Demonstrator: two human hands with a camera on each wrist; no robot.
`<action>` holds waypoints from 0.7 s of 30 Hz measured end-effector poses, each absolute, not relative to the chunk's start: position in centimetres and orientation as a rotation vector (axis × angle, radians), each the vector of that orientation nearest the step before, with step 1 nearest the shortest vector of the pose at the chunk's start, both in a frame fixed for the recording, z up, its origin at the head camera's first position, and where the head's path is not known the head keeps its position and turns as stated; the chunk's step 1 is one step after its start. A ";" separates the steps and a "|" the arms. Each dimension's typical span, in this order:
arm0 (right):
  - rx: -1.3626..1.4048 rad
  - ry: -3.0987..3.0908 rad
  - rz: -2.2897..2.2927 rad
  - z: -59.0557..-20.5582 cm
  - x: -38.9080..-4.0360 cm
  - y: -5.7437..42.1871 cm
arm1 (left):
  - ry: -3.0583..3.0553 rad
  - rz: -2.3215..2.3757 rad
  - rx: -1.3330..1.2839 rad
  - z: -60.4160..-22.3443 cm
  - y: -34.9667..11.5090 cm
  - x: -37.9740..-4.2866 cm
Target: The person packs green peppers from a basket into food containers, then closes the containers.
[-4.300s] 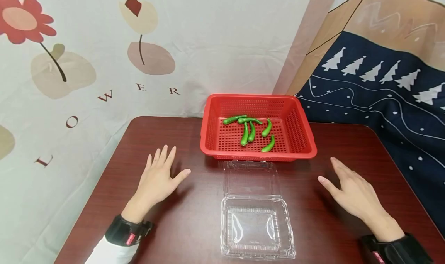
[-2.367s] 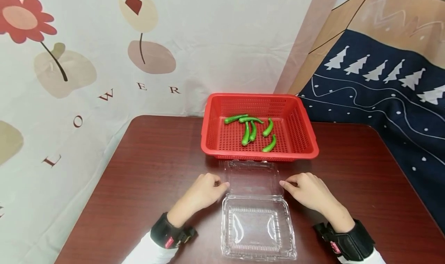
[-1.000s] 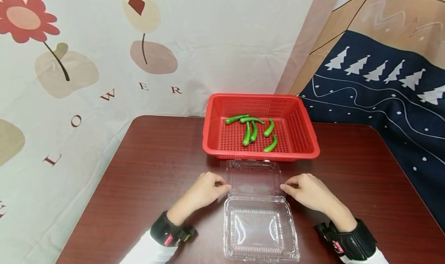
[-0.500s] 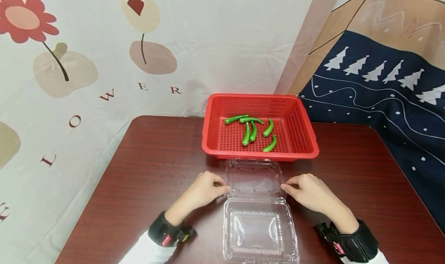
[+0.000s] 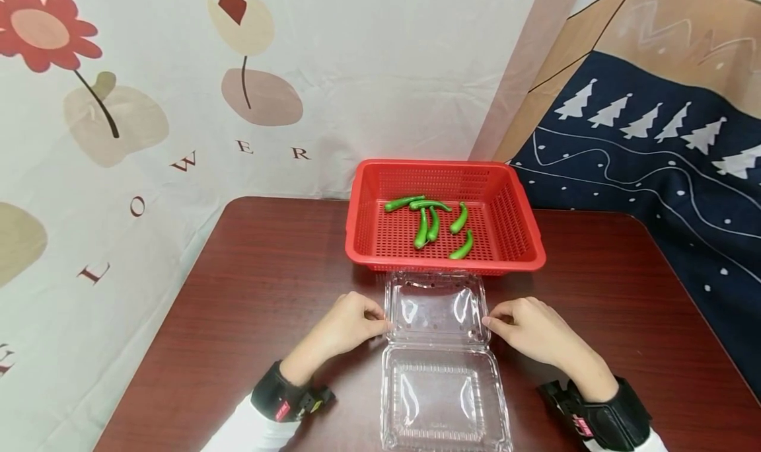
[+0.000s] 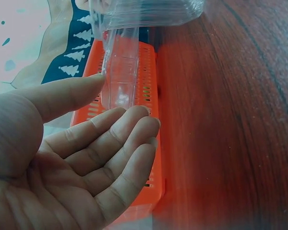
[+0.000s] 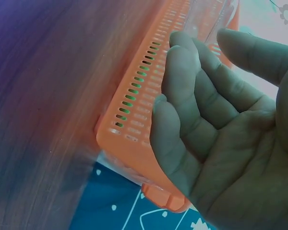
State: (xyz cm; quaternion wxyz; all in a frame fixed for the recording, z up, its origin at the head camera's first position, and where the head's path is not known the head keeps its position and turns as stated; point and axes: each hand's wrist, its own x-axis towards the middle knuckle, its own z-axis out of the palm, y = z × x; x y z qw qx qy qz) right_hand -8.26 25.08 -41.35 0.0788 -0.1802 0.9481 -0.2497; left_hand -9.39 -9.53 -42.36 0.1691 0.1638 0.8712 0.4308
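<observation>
A clear plastic clamshell container (image 5: pixel 444 399) lies unfolded on the table, with its lid (image 5: pixel 438 310) towards the red basket. My left hand (image 5: pixel 351 326) pinches the lid's left edge between thumb and bent fingers. At the lid's right edge, my right hand (image 5: pixel 532 330) pinches in the same way. The left wrist view has the clear plastic (image 6: pixel 122 72) between thumb and fingertips; in the right wrist view the plastic (image 7: pixel 201 19) is partly hidden behind the fingers. The lid is tilted up slightly, its far edge close to the basket's front. Nothing lies in the container.
Just beyond the lid stands a red perforated basket (image 5: pixel 446 265) holding several green chili peppers (image 5: pixel 421 230). The dark brown table (image 5: pixel 267 260) reaches back to printed curtains (image 5: pixel 368 75). Both wrists wear black straps (image 5: pixel 612 409).
Both hands have come in from the table's sides to the lid and pinch its edges. Over the last second the lid has tilted up slightly, with bright reflections now on it.
</observation>
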 end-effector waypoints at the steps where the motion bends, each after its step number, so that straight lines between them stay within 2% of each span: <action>1: -0.539 2.838 -0.745 -41.3 -8.3 25.1 | 2.475 1.228 0.466 -42.4 -9.5 -9.4; 21: -0.517 2.836 -0.721 -40.3 -7.8 24.9 | 2.453 1.238 0.457 -41.8 -9.7 -9.2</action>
